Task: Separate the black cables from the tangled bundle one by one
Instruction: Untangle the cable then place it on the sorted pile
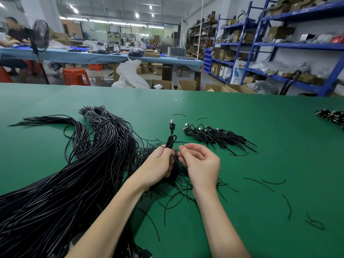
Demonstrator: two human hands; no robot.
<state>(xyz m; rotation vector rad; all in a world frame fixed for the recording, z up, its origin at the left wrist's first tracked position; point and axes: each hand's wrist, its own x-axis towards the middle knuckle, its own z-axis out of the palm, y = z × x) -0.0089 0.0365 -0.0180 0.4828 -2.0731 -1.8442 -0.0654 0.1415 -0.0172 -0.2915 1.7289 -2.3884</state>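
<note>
cables fill the space around your grip: your left hand (161, 165) pinches one folded black cable (170, 141) between thumb and fingertips, and its usb plug (172, 125) stands upright just above that pinch. your right hand (201, 162) sits just beside the left, palm turned toward you, fingers curled in and their tips at the thin strands between the two hands; you cannot tell from this view whether they actually grip a strand. directly under both hands lies a tangle of thin black wires (178, 175), spreading toward you beneath your wrists. to the left of your grip the big tangled bundle (78, 175) of thick black cables sweeps across the green table (260, 127), from the near left corner up to fanned ends beyond your left hand. a thinner sheaf of cables (61, 121) lies farther left of that. beyond and to the right of your grip, well apart from the bundle, a pile of separated cables (217, 136) lies coiled with plugs at its left end. loose cut strands (268, 183) lie scattered on the table to the right of your right wrist. at the far right edge another dark cluster of cables (333, 117) rests on the cloth.
</note>
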